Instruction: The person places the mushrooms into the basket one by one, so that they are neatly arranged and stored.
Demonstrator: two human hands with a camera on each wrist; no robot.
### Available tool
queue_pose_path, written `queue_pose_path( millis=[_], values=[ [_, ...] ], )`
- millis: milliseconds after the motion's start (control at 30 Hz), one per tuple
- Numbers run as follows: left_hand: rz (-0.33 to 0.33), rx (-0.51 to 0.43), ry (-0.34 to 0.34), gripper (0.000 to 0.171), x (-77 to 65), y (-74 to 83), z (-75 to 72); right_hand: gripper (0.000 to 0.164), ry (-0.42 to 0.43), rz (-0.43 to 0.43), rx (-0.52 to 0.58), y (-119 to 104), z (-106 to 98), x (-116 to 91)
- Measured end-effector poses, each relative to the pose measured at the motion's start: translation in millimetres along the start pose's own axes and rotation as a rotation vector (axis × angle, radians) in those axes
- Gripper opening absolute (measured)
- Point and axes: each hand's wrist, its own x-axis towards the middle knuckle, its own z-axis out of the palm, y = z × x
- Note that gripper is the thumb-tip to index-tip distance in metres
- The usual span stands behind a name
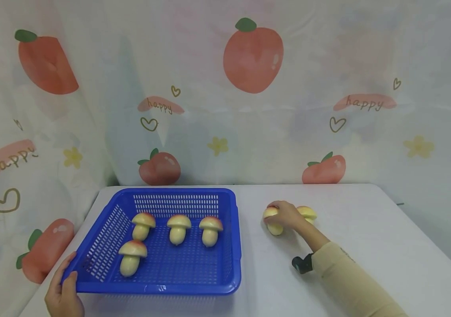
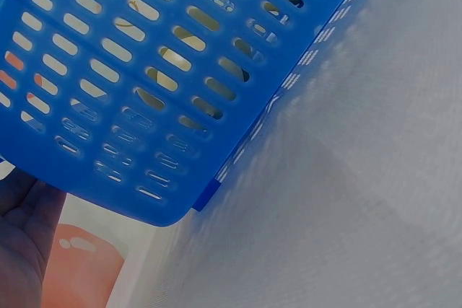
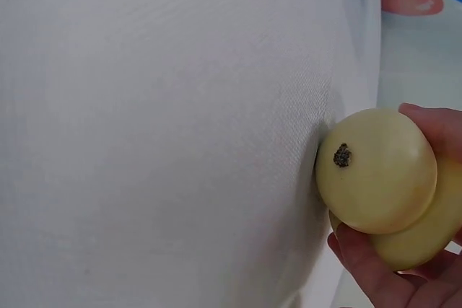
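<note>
My left hand (image 1: 64, 288) grips the near left corner of a blue plastic basket (image 1: 193, 289), thumb over the rim. The left wrist view shows the basket's slotted side (image 2: 115, 77) with part of that hand at the edge. My right hand (image 1: 286, 215) holds a toy mushroom (image 1: 275, 229) by its cap, right of the basket. From the right wrist, the mushroom's rounded stem end (image 3: 379, 171) shows a dark speck, and it sits close to the tabletop. Another toy mushroom (image 1: 307, 212) lies just beyond the right wrist, partly hidden by it.
Several cream toy mushrooms with reddish caps lie in the basket, one (image 1: 129, 264) nearest the front. A white cloth covers the table (image 1: 265, 273). A dark device (image 1: 302, 263) is at the right cuff. A fruit-printed curtain (image 1: 273, 141) stands behind and to the left.
</note>
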Motion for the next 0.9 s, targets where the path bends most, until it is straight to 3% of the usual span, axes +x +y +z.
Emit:
queue_pose_path(
  millis=[200, 500, 700, 900],
  values=[
    [-0.014, 0.052, -0.004, 0.040, 1.0, -4.5, -1.4, 0.044, 0.004, 0.023, 0.016, 2, 3, 2],
    [-0.024, 0.052, -0.014, 0.040, 5.5, -14.9, 0.5, 0.046, 0.018, -0.003, 0.026, 7, 3, 2],
    [-0.020, 0.047, -0.013, 0.040, 1.8, -9.1, 1.1, 0.047, 0.004, 0.022, 0.086, 4, 3, 1],
    [-0.018, 0.023, -0.013, 0.041, -0.5, -2.2, -0.3, 0.048, 0.006, -0.038, 0.199, -9, -2, -2]
  ],
)
